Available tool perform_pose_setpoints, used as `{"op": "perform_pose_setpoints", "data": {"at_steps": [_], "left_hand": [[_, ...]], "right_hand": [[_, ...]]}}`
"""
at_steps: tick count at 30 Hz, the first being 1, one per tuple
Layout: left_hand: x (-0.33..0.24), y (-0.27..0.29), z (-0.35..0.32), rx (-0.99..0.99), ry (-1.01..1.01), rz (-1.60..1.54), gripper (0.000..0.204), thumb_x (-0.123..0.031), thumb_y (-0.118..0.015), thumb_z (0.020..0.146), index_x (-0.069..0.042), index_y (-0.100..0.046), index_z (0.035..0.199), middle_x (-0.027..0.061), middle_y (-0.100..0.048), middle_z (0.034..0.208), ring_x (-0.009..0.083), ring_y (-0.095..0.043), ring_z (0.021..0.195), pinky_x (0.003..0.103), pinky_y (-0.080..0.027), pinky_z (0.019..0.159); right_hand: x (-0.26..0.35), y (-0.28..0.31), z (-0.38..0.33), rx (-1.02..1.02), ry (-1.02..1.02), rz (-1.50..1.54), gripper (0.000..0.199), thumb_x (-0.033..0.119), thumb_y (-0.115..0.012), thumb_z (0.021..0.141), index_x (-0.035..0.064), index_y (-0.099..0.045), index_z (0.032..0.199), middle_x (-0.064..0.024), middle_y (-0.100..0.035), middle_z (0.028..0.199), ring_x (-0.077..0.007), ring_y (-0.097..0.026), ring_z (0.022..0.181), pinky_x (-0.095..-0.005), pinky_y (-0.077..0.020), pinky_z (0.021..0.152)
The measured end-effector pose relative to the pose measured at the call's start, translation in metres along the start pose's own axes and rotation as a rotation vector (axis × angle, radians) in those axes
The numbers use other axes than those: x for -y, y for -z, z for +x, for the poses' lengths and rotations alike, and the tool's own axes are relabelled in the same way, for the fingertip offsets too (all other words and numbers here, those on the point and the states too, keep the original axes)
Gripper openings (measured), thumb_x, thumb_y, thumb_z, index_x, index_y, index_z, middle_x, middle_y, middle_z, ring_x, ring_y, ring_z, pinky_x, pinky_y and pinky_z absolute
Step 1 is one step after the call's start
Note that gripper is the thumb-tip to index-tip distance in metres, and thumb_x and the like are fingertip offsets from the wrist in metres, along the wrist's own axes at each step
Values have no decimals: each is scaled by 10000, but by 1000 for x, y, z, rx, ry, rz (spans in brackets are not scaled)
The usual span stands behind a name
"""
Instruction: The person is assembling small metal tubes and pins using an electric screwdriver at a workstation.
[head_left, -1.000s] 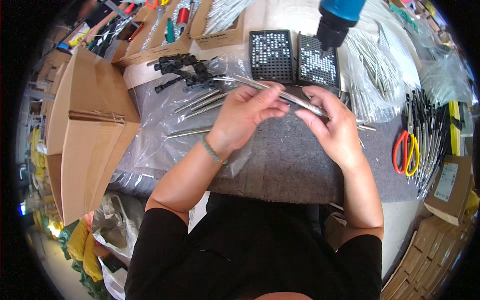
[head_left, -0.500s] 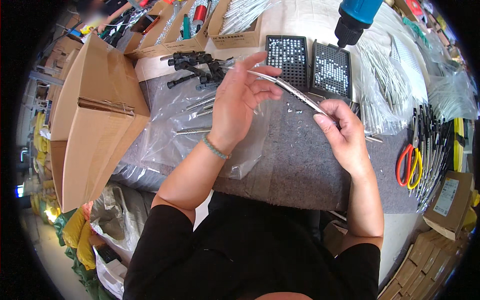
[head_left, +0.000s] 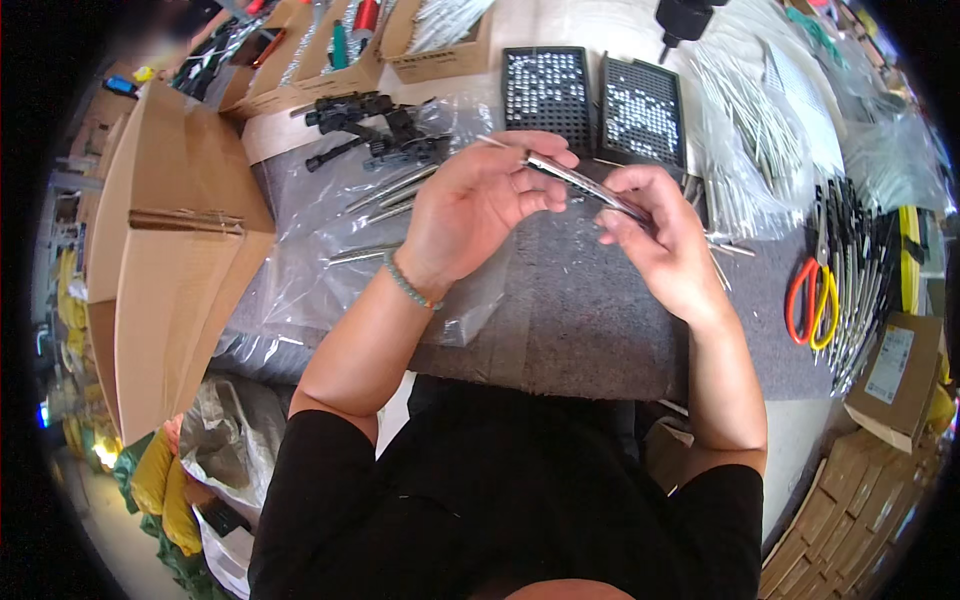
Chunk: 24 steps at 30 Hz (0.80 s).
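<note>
A slim, shiny metal tube (head_left: 590,187) with small holes along it slants between my two hands above the grey mat. My right hand (head_left: 668,245) is closed round its lower right end. At the upper left end, the fingers and thumb of my left hand (head_left: 468,205) pinch the tube, with its palm partly turned up. A thin pale rod (head_left: 492,141) shows beside the left fingertips; how it joins the tube is hidden. Beyond my hands lie two black hole trays (head_left: 640,110) filled with small silvery pieces.
A black-chucked power driver (head_left: 680,25) hangs above the trays. Black metal fittings (head_left: 370,125) and similar tubes (head_left: 385,195) lie on plastic at left, beside a large cardboard box (head_left: 185,260). Red-and-yellow-handled scissors (head_left: 812,305) and bagged pale rods (head_left: 755,150) are at right.
My left hand has gone from spread fingers to closing on the tube's upper end. The right hand has shifted slightly left along with the tube. The whole view has moved a little.
</note>
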<state>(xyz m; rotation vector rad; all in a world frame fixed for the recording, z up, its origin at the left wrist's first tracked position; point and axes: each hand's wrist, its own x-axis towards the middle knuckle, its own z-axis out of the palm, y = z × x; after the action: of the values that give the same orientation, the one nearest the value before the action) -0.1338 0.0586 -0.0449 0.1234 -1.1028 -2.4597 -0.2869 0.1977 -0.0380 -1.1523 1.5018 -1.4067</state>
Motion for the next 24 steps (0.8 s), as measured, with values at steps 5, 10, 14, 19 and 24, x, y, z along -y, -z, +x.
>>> {"op": "perform_pose_setpoints", "data": {"at_steps": [5, 10, 14, 19, 24], "left_hand": [[21, -12, 0, -107, -1, 182, 255, -124, -487, 918, 23, -531, 1121, 150, -592, 1044, 181, -590, 896, 322, -491, 826], [24, -16, 0, -170, -25, 133, 182, -123, -536, 906, 1, -580, 1032, 99, -630, 953, 163, -618, 833, 304, -512, 788], [18, -6, 0, -199, -75, 23, 193, -133, -516, 916, 2, -574, 1041, 120, -623, 993, 180, -625, 849, 323, -516, 799], [14, -4, 1, -187, -93, 17, 195, -132, -514, 917, 1, -574, 1046, 129, -620, 1011, 180, -630, 848, 324, -522, 793], [15, -7, 1, -241, -111, 106, 191, -142, -503, 923, -13, -607, 1020, 109, -640, 955, 180, -649, 795, 299, -546, 714]], "right_hand": [[-8, -5, 1, 21, 82, 77, 352, -142, -473, 765, 8, -397, 1074, -89, -518, 981, -155, -575, 843, -265, -489, 726], [0, -4, -2, 4, 140, 73, 540, -156, -465, 718, 28, -331, 1208, -97, -520, 1001, -183, -589, 879, -280, -487, 793], [3, 15, -1, -77, 182, -228, 458, -40, -646, 732, -2, -487, 1160, -106, -566, 1019, -169, -602, 860, -272, -502, 762], [8, 11, -2, -155, 193, -296, 257, 70, -700, 746, -17, -611, 972, -115, -629, 875, -191, -634, 754, -276, -515, 679], [8, 13, 0, -253, 543, -603, 206, 113, -716, 722, 5, -648, 884, -126, -654, 853, -258, -642, 727, -303, -514, 628]]}}
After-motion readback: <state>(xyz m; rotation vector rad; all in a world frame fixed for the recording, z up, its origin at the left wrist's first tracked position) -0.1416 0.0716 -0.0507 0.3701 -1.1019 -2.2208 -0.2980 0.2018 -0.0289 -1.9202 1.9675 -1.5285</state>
